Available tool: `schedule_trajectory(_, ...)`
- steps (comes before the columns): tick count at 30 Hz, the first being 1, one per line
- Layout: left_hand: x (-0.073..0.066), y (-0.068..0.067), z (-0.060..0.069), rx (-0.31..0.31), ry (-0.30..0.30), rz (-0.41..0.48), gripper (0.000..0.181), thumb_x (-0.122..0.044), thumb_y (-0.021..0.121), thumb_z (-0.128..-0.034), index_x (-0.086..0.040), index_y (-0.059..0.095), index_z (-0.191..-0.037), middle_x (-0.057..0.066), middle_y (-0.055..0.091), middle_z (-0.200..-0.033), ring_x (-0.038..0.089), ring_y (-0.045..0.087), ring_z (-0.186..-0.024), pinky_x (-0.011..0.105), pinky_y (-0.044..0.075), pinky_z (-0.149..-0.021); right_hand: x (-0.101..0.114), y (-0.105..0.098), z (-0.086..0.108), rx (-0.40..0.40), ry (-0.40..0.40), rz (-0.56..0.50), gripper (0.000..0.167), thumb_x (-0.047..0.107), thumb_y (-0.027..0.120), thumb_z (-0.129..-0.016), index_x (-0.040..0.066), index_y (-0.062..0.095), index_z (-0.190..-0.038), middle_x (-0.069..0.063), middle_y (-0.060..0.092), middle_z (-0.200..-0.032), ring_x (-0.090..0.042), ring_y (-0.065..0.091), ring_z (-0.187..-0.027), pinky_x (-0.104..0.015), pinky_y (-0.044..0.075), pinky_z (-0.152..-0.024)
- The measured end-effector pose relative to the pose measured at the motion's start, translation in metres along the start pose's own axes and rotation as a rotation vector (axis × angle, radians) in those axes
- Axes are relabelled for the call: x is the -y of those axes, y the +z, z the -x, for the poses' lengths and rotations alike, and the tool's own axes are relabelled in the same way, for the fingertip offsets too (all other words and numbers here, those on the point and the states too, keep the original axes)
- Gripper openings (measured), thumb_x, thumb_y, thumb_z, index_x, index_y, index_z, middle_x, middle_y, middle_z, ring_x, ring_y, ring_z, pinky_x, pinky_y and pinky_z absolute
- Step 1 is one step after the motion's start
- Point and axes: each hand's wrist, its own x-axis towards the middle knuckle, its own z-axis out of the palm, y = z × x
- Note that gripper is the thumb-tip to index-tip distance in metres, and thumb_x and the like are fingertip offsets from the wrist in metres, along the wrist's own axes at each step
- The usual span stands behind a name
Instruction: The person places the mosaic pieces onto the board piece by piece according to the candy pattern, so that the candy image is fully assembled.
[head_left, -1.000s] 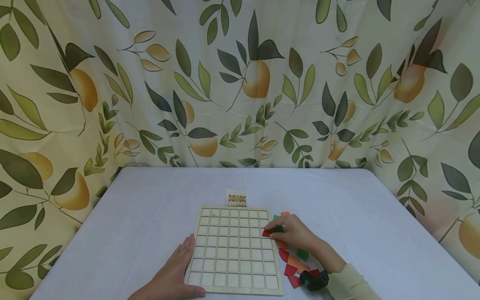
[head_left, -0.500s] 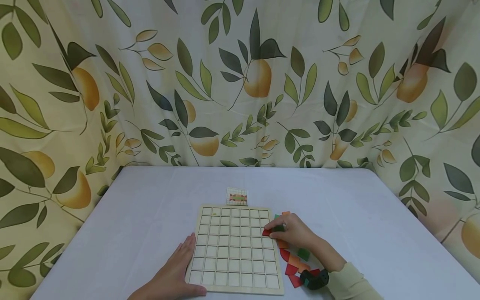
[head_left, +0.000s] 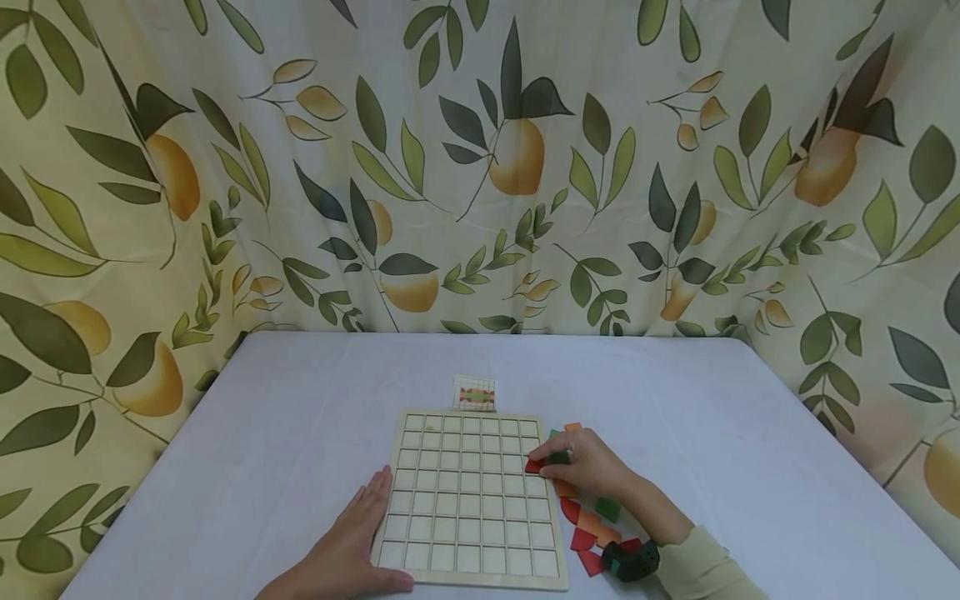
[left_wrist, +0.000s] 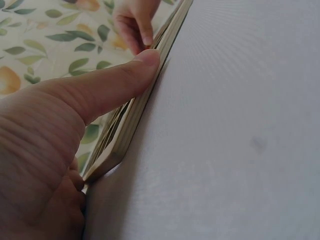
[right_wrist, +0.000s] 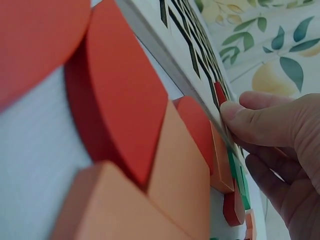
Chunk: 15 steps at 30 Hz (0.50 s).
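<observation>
The wooden grid board lies flat on the white cloth. Along its left side my left hand rests with straight fingers; in the left wrist view the thumb of this hand lies on the near edge of the board. At the board's right side my right hand pinches a small red piece over the rightmost column, third row from the far edge. The right wrist view has the red piece between thumb and fingers of the right hand, partly hidden by them.
A small card with a coloured pattern stands or lies beyond the far edge. Loose red, orange and green pieces lie right of the board, some beneath the right hand and dark wristband. A leaf-patterned curtain hangs behind.
</observation>
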Motion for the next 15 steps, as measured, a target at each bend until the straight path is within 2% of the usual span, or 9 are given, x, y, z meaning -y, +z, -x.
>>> schedule_trajectory(10,-0.0008,-0.0006,-0.0004,-0.004,0.007,-0.001,0.129,-0.066,0.071,-0.0593,0.007,0.005,-0.144,0.021,0.007,-0.150,0.033,0.006,-0.137,0.006,-0.012,-0.098,0.0003,-0.0016,0.0019,0.007,-0.006,-0.001,0.022,0.005,0.071,-0.079,0.006,0.072,-0.101,0.001,0.069,-0.094,-0.012,0.062,-0.089,-0.028,0.052,-0.071)
schedule_trajectory(15,-0.0004,-0.0003,-0.0003,-0.007,0.013,-0.001,0.129,-0.066,0.071,-0.0596,0.007,0.006,-0.144,0.021,0.007,-0.150,0.033,0.006,-0.137,0.006,-0.012,-0.098,0.0025,-0.0010,0.0032,-0.001,0.032,-0.011,0.022,0.006,0.071,-0.079,0.008,0.072,-0.101,0.002,0.069,-0.095,-0.012,0.062,-0.090,-0.029,0.052,-0.072)
